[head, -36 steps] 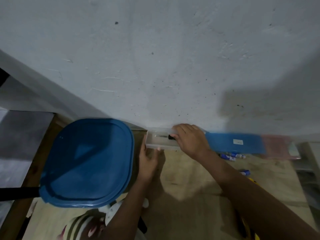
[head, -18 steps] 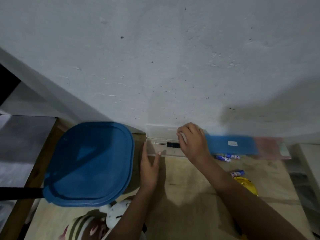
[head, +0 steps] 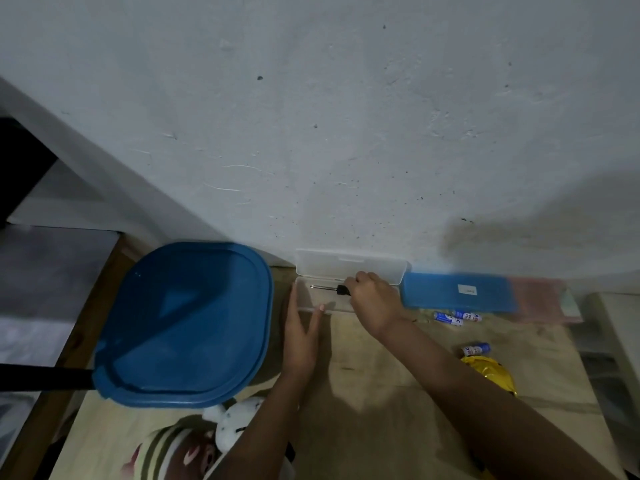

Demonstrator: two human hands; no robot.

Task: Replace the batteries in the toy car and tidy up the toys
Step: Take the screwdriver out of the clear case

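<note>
Our right hand (head: pixel 372 299) grips the screwdriver (head: pixel 329 289) inside the open clear case (head: pixel 349 268) beside the blue tub (head: pixel 187 323); our left hand (head: pixel 301 336), flat and empty, should steady the case's front edge while we lift straight.

A rough, scuffed white wall (head: pixel 311 116) rises behind a pale wooden table (head: pixel 398 368) in dim light.

Two bare forearms, no sleeves, hands (head: pixel 372 299) ungloved
</note>
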